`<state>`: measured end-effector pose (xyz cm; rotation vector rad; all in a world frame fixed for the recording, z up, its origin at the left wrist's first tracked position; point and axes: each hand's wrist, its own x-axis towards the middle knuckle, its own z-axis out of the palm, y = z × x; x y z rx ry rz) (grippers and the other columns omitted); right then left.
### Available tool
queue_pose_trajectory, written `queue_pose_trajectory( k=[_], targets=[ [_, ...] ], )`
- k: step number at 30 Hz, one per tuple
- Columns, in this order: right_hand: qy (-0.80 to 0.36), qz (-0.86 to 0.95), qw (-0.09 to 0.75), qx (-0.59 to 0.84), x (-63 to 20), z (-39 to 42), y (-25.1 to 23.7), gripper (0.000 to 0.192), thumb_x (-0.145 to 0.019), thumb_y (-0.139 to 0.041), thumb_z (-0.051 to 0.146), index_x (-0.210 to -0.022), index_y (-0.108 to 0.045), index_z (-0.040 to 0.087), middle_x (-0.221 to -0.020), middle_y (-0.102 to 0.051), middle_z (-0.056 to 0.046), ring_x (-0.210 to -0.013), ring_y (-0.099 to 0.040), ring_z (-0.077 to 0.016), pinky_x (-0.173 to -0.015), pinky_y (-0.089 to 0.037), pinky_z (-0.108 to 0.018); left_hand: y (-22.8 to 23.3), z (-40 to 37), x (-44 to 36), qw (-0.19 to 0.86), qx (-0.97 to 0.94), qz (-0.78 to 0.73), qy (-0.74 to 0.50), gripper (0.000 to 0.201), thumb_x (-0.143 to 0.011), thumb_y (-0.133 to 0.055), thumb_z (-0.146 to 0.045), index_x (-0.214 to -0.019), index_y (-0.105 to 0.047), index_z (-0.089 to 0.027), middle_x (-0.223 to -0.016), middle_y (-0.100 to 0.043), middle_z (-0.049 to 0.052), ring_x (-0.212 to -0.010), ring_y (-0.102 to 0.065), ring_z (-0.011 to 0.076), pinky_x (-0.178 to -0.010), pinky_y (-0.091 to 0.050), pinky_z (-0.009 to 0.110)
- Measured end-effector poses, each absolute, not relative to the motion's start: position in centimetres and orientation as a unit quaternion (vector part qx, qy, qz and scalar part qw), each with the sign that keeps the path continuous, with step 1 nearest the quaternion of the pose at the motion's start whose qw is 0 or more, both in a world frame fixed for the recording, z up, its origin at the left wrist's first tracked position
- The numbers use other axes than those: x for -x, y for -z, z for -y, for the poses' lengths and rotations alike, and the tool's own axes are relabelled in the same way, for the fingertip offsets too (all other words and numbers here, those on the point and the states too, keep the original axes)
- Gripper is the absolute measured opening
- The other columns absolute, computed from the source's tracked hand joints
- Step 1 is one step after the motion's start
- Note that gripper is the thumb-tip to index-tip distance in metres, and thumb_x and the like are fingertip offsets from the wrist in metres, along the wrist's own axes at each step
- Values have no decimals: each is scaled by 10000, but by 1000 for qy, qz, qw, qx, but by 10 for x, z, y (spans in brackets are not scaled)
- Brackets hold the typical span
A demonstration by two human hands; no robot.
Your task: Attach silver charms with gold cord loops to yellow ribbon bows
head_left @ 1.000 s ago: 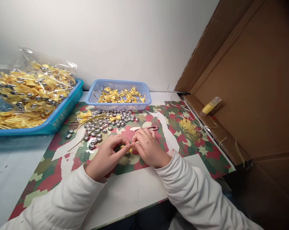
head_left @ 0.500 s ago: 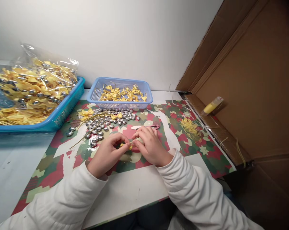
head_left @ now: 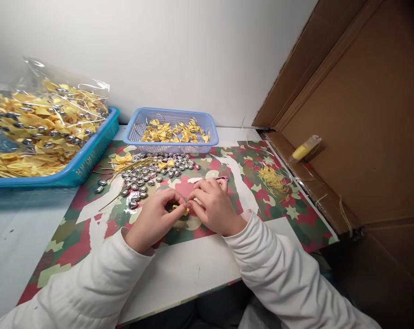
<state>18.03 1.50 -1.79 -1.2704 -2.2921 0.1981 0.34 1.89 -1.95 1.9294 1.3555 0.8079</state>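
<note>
Over the middle of the camouflage-patterned sheet, my left hand (head_left: pixel 155 221) is closed in a pinch on a small yellow ribbon bow (head_left: pixel 184 210). My right hand (head_left: pixel 215 208) meets it fingertip to fingertip, thumb and forefinger pressed together beside the bow. What those right fingers grip is too small and covered to name. Just beyond my right hand lies a pink-handled tool (head_left: pixel 223 178), partly hidden by the fingers. Left of my hands, shiny silver beads (head_left: pixel 134 186) are spread out, with yellow bows (head_left: pixel 121 160) on gold cords among them.
A blue basket (head_left: pixel 170 148) of yellow bows stands at the back. On the left, a larger blue basket (head_left: pixel 97 153) holds a clear bag (head_left: pixel 52 119) of bows with silver beads. Yellow thread scraps (head_left: pixel 272 179) lie right, near a yellow tube (head_left: pixel 304 150) by the cardboard wall (head_left: pixel 351 114).
My right fingers have shifted slightly and curled closer to the left fingertips. The left hand keeps its pinch on the bow. The view has moved very slightly.
</note>
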Motion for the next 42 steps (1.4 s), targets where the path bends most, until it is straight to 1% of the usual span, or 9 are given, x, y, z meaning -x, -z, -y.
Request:
queue_pose_trajectory(
  k=[6, 9, 13, 23, 27, 30, 33, 36, 42],
  targets=[
    [-91, 829, 273, 479, -180, -14, 15, 118, -925, -518, 193, -901, -633, 190, -1033, -658, -48, -1000, -515, -208, -882, -258, -392, 18, -18, -4, 325, -728, -523, -302, 239, -804, -526, -390, -678, -586, -196, -736, -653, 36, -720, -591, 205, -677, -454, 328],
    [-131, 802, 287, 507, -180, -14, 14, 84, -894, -568, 208, -925, -646, 200, -1006, -646, -32, -995, -525, -201, -884, -267, -379, 18, -18, -5, 332, -722, -525, -307, 233, -807, -524, -386, -688, -587, -197, -737, -647, 30, -710, -587, 198, -663, -449, 316],
    [-165, 801, 272, 508, -178, -14, 15, 42, -876, -610, 225, -871, -647, 206, -971, -646, -14, -985, -525, -198, -874, -271, -371, 19, -17, -6, 323, -724, -527, -306, 241, -809, -525, -399, -697, -597, -199, -751, -654, 34, -718, -590, 203, -661, -449, 317],
    [-81, 824, 288, 481, -177, -14, 20, 95, -896, -597, 214, -827, -661, 196, -953, -670, -27, -934, -526, -191, -853, -258, -379, 18, -17, -6, 324, -726, -529, -295, 220, -786, -531, -379, -668, -592, -204, -770, -663, 41, -774, -603, 220, -709, -452, 336],
    [-68, 816, 315, 480, -177, -13, 21, 83, -888, -597, 208, -849, -669, 206, -947, -672, -21, -928, -531, -189, -851, -261, -382, 18, -17, -6, 329, -718, -532, -304, 208, -776, -534, -366, -653, -580, -204, -756, -660, 39, -757, -601, 217, -702, -451, 336],
    [-92, 778, 360, 507, -176, -12, 20, 16, -834, -639, 193, -823, -649, 200, -908, -657, -13, -915, -539, -187, -840, -288, -366, 18, -17, -6, 336, -708, -535, -317, 199, -776, -539, -359, -655, -567, -204, -738, -653, 33, -723, -598, 207, -678, -452, 327],
    [-158, 744, 385, 523, -175, -13, 19, 60, -781, -684, 170, -782, -630, 196, -892, -651, -9, -922, -552, -190, -830, -332, -344, 18, -16, -6, 337, -698, -541, -327, 203, -783, -543, -368, -663, -562, -205, -733, -646, 29, -699, -591, 200, -653, -447, 321],
    [-213, 733, 383, 521, -173, -13, 20, 71, -776, -687, 151, -797, -637, 198, -905, -660, -11, -945, -559, -197, -832, -361, -338, 17, -15, -6, 328, -699, -541, -334, 216, -791, -545, -377, -656, -556, -208, -725, -638, 27, -691, -582, 198, -650, -442, 322],
    [-198, 751, 351, 523, -173, -13, 21, 68, -824, -655, 149, -802, -666, 213, -915, -666, -5, -969, -551, -203, -882, -333, -374, 18, -13, -7, 316, -713, -529, -335, 223, -796, -544, -373, -645, -556, -210, -726, -632, 33, -732, -585, 210, -694, -449, 342]
  ],
)
